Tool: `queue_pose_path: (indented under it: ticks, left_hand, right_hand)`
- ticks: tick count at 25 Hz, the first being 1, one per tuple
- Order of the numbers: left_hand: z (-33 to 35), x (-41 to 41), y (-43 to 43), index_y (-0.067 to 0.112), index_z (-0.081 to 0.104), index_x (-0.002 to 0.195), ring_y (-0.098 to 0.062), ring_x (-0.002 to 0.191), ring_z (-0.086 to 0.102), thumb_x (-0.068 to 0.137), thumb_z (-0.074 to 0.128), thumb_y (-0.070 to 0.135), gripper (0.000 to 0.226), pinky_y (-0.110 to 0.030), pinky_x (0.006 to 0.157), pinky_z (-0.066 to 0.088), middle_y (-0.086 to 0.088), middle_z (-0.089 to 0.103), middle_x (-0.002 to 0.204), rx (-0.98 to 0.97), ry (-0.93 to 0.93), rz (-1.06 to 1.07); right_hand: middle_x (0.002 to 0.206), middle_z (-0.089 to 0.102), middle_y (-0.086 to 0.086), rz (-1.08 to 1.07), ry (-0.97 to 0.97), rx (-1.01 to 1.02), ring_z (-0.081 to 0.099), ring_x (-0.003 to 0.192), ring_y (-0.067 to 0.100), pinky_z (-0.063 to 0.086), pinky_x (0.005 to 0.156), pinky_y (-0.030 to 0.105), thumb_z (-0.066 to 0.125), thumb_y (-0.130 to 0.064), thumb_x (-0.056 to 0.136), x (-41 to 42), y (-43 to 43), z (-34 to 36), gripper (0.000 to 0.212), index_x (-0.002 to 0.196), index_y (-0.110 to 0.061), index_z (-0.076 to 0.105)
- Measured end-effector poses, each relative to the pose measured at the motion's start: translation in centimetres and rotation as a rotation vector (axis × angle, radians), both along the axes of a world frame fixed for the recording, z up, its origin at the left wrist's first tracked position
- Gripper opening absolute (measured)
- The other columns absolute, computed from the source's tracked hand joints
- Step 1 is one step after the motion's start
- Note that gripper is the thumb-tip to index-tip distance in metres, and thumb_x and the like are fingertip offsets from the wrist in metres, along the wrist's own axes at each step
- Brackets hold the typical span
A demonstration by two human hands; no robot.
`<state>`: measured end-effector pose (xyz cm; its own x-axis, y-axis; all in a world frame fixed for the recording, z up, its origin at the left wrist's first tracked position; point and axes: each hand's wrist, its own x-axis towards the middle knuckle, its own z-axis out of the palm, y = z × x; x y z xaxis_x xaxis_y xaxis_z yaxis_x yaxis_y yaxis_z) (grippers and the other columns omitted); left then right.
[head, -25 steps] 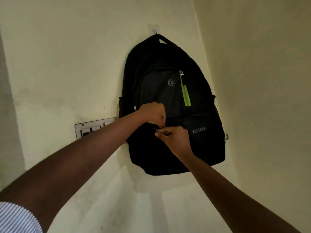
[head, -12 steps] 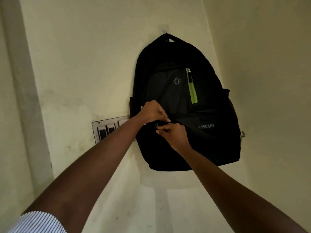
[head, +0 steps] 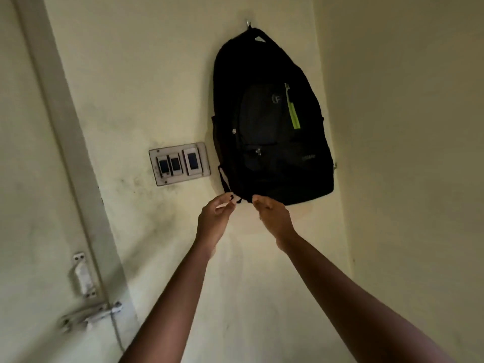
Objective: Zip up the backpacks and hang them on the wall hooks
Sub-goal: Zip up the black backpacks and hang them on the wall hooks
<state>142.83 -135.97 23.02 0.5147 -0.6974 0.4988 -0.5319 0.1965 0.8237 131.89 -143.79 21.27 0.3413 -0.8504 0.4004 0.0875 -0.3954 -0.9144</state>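
Observation:
A black backpack (head: 272, 132) with a lime green zip strip hangs by its top loop from a small wall hook (head: 248, 22). The zip on its front pocket looks closed, with the pull at the left end. Both my hands are just below the bag's bottom edge. My left hand (head: 215, 215) has its fingers apart, and its fingertips are beside a dangling black strap end (head: 232, 197). My right hand (head: 272, 216) is loosely curled under the bag's lower left corner and holds nothing.
A white switch panel (head: 179, 163) is on the wall just left of the bag. A door frame (head: 65, 132) runs down the left side, with a metal latch (head: 89, 314) lower down. A side wall meets the bag's wall at the right.
Both hands have let go of the front pocket zip and dropped below the bag. The view has pulled back and swung left, showing the door.

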Motion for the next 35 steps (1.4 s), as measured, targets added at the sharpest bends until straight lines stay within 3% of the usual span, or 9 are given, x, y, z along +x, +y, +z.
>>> queue_pose_path:
  ticks: [2, 6, 9, 15, 18, 22, 26, 30, 35]
  left_hand:
    - [-3.8, -1.3, 3.2, 0.019, 0.061, 0.121, -0.016, 0.114, 0.057, 0.091, 0.055, 0.028, 0.032, -0.027, 0.096, 0.042, 0.002, 0.062, 0.123, -0.002, 0.194, -0.083]
    - [-12.7, -5.3, 11.6, 0.016, 0.059, 0.124, -0.014, 0.116, 0.054, 0.094, 0.050, 0.027, 0.033, -0.026, 0.093, 0.035, 0.000, 0.058, 0.130, 0.066, 0.405, -0.158]
    - [-20.2, -7.9, 18.3, 0.024, 0.058, 0.123, -0.010, 0.116, 0.052, 0.094, 0.047, 0.034, 0.032, -0.025, 0.094, 0.033, 0.004, 0.055, 0.132, 0.151, 0.489, -0.209]
    - [-32.1, -14.6, 31.5, 0.022, 0.052, 0.129, -0.012, 0.123, 0.048, 0.097, 0.041, 0.035, 0.036, -0.026, 0.100, 0.031, 0.002, 0.051, 0.138, 0.442, 0.661, -0.303]
    - [-36.5, -17.7, 35.3, 0.021, 0.052, 0.129, -0.017, 0.131, 0.045, 0.097, 0.040, 0.031, 0.036, -0.027, 0.101, 0.030, -0.001, 0.050, 0.141, 0.593, 0.725, -0.347]
    - [-41.0, -21.3, 35.7, 0.015, 0.052, 0.131, -0.021, 0.131, 0.046, 0.097, 0.043, 0.026, 0.037, -0.027, 0.101, 0.030, -0.004, 0.051, 0.139, 0.782, 0.720, -0.420]
    - [-47.5, -24.3, 32.2, 0.009, 0.055, 0.128, -0.022, 0.126, 0.051, 0.094, 0.051, 0.020, 0.035, -0.028, 0.100, 0.034, -0.005, 0.056, 0.134, 0.987, 0.634, -0.421]
    - [-56.5, -25.9, 28.1, 0.014, 0.063, 0.116, -0.023, 0.116, 0.059, 0.090, 0.055, 0.023, 0.029, -0.038, 0.104, 0.043, -0.007, 0.065, 0.125, 1.174, 0.477, -0.337]
    - [-68.4, -26.8, 25.5, 0.015, 0.064, 0.111, -0.026, 0.113, 0.060, 0.091, 0.051, 0.019, 0.025, -0.039, 0.100, 0.046, -0.010, 0.067, 0.119, 1.448, 0.414, -0.331]
  right_hand:
    - [0.124, 0.063, 0.007, 0.000, -0.020, 0.088, 0.057, 0.114, 0.022, 0.043, 0.104, 0.037, 0.049, -0.038, 0.093, -2.3, 3.0, -3.2, 0.038, 0.120, -0.015, 0.061]
    - [0.134, 0.058, 0.002, -0.065, -0.012, 0.278, 0.050, 0.125, 0.021, 0.040, 0.108, 0.044, 0.049, -0.047, 0.089, -7.3, 11.3, -11.5, 0.046, 0.124, -0.019, 0.059]
    - [0.136, 0.055, 0.006, -0.069, 0.042, 0.397, 0.052, 0.123, 0.024, 0.040, 0.108, 0.046, 0.047, -0.049, 0.091, -10.6, 18.7, -19.2, 0.047, 0.125, -0.018, 0.057]
    - [0.138, 0.044, 0.025, -0.229, 0.005, 0.794, 0.040, 0.130, 0.040, 0.034, 0.107, 0.054, 0.048, -0.043, 0.092, -18.8, 34.3, -29.3, 0.031, 0.103, -0.018, 0.063]
    - [0.139, 0.044, 0.025, -0.356, -0.008, 0.932, 0.040, 0.130, 0.039, 0.035, 0.108, 0.052, 0.048, -0.043, 0.093, -23.2, 38.7, -33.3, 0.035, 0.111, -0.016, 0.061]
    - [0.124, 0.061, 0.010, -0.530, 0.017, 1.017, 0.054, 0.121, 0.025, 0.045, 0.094, 0.035, 0.050, -0.045, 0.090, -27.6, 40.8, -38.0, 0.031, 0.109, -0.023, 0.061]
    - [0.125, 0.064, 0.005, -0.644, 0.238, 1.078, 0.057, 0.119, 0.020, 0.043, 0.106, 0.035, 0.053, -0.030, 0.091, -32.1, 39.6, -43.8, 0.035, 0.122, -0.016, 0.060]
    - [0.121, 0.067, 0.004, -0.677, 0.411, 1.157, 0.059, 0.115, 0.018, 0.042, 0.099, 0.027, 0.053, -0.019, 0.090, -34.4, 37.5, -50.6, 0.030, 0.118, -0.015, 0.064]
    - [0.124, 0.065, 0.009, -0.536, 0.678, 1.216, 0.057, 0.119, 0.022, 0.040, 0.097, 0.027, 0.050, -0.014, 0.091, -33.8, 34.2, -64.1, 0.032, 0.120, -0.010, 0.063]
